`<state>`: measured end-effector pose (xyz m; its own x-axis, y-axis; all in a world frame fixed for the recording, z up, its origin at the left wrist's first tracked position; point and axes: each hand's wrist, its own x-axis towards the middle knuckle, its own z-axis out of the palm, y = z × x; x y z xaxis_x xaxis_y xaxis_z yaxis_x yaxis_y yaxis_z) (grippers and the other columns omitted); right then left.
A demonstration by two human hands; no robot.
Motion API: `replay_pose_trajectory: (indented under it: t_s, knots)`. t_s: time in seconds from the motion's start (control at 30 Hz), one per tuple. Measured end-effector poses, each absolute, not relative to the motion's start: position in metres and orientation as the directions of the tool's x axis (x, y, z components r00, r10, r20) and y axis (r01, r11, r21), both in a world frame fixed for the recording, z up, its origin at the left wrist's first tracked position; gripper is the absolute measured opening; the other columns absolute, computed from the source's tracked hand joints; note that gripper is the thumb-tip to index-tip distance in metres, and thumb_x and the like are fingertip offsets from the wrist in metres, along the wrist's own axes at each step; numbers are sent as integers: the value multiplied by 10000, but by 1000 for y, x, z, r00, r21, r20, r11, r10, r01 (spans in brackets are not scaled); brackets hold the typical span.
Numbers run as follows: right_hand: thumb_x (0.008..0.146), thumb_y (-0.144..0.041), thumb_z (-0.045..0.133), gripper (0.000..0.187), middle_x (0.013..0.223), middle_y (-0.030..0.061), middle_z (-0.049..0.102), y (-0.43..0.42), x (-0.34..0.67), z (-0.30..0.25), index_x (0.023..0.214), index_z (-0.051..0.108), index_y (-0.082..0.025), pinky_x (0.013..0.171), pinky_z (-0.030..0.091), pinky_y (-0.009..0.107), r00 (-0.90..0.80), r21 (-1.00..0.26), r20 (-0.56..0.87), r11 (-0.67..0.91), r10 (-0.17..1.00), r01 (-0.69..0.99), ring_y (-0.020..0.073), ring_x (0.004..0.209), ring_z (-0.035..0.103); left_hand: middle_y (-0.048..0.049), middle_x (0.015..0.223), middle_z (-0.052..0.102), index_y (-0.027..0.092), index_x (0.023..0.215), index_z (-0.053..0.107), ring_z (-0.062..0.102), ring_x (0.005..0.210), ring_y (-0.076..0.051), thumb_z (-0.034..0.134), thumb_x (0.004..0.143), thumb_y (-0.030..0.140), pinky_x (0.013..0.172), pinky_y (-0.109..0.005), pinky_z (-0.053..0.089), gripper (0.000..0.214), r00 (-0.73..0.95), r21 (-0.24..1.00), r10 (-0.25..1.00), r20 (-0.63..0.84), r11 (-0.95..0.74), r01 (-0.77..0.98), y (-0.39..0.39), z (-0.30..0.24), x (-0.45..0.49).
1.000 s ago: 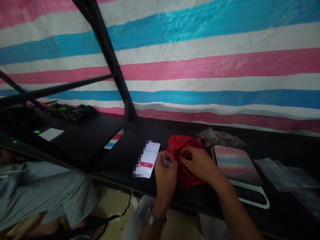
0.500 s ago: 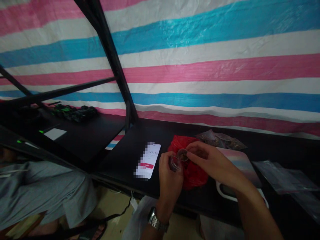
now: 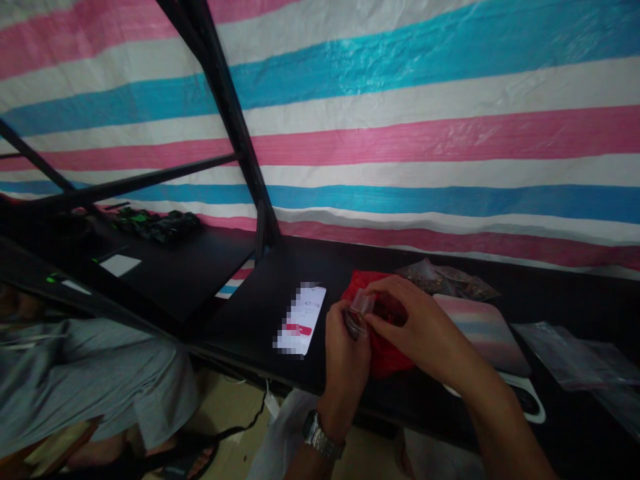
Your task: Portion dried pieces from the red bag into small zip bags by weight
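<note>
Currently, left hand (image 3: 347,353) has grip clamped on small clear bag (image 3: 361,303), held over counter (image 3: 325,260) near red bag (image 3: 393,357). Right hand (image 3: 423,327) at bag's mouth; cannot tell whether that grip pinches anything. Phone (image 3: 311,313) (screen lit, partly pixelated) lies left; shiny-plated device (image 3: 483,333) lies right.

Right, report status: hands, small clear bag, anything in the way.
Left hand holds small clear bag; right hand at its top. Contents unclear. Right hand blocks part of red bag. Phone left, clear of both.
</note>
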<state>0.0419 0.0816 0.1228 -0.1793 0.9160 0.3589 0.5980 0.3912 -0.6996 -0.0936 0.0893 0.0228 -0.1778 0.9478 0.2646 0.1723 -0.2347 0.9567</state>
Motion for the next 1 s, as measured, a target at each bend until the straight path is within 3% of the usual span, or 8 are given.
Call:
replay_pose_trajectory:
  t_s: [0.2, 0.33, 0.43, 0.5, 0.63, 0.73, 0.87, 1.0]
  knots:
    - [981, -345, 675, 131, 1007, 47, 779, 89, 62, 113, 1039, 723, -238, 840, 539, 372, -40, -738, 201, 178, 979, 650, 226, 901, 725, -17, 968, 636, 225, 1053, 612, 617, 856, -183, 652, 932, 186, 802, -316, 506, 133, -187, 943, 933, 307, -272, 192, 87, 28, -95]
    - [950, -248, 650, 69, 967, 67, 771, 100, 71, 89, 943, 711, -218, 830, 520, 371, -25, -562, 155, 109, 988, 820, 242, 894, 719, -5, 946, 621, 225, 1025, 621, 604, 850, -178, 645, 929, 164, 798, -310, 503, 116, -196, 944, 932, 305, -269, 191, 88, 28, -95]
    - [918, -210, 659, 103, 1051, 104, 766, 104, 72, 77, 999, 723, -209, 894, 521, 407, -45, -412, 197, 124, 979, 903, 278, 989, 712, -32, 1016, 638, 231, 1061, 638, 623, 946, -209, 647, 930, 152, 878, -358, 514, 153, -221, 920, 907, 358, -303, 247, 89, 28, -92]
    - [937, -240, 653, 140, 1118, 119, 759, 101, 70, 79, 1049, 731, -212, 949, 517, 453, -55, -395, 245, 152, 968, 906, 302, 1049, 698, -54, 1065, 636, 239, 1080, 650, 620, 1006, -233, 650, 940, 159, 931, -394, 509, 162, -247, 884, 869, 428, -346, 313, 89, 29, -91]
    - [965, -233, 630, 137, 1111, 89, 764, 84, 62, 106, 1046, 740, -228, 992, 520, 456, -115, -592, 267, 257, 957, 764, 276, 1063, 694, -79, 1126, 622, 254, 1133, 661, 593, 1085, -263, 648, 984, 220, 971, -418, 494, 153, -283, 788, 756, 590, -462, 408, 86, 38, -93]
    - [952, -239, 669, 198, 1149, 45, 772, 71, 54, 128, 1136, 739, -264, 953, 553, 385, -193, -792, 213, 285, 958, 539, 222, 1029, 714, -80, 1157, 622, 273, 1240, 657, 595, 1110, -256, 616, 1017, 243, 978, -406, 503, 229, -164, 719, 723, 671, -580, 383, 81, 46, -99]
    - [968, -243, 648, 304, 1251, 42, 761, 68, 51, 132, 1263, 714, -277, 986, 564, 363, -259, -911, 205, 281, 944, 301, 195, 1078, 719, -98, 1336, 549, 321, 1475, 600, 546, 1309, -266, 491, 1092, 359, 1117, -440, 483, 401, -36, 808, 824, 566, -546, 219, 73, 51, -105]
    - [951, -228, 663, 169, 1119, 28, 800, 75, 54, 122, 1070, 780, -247, 1024, 553, 368, -346, -944, 130, 223, 929, 244, 205, 1065, 740, -89, 1424, 489, 369, 1564, 547, 482, 1434, -267, 457, 1096, 509, 1214, -441, 434, 496, 113, 907, 905, 410, -418, 55, 69, 48, -107]
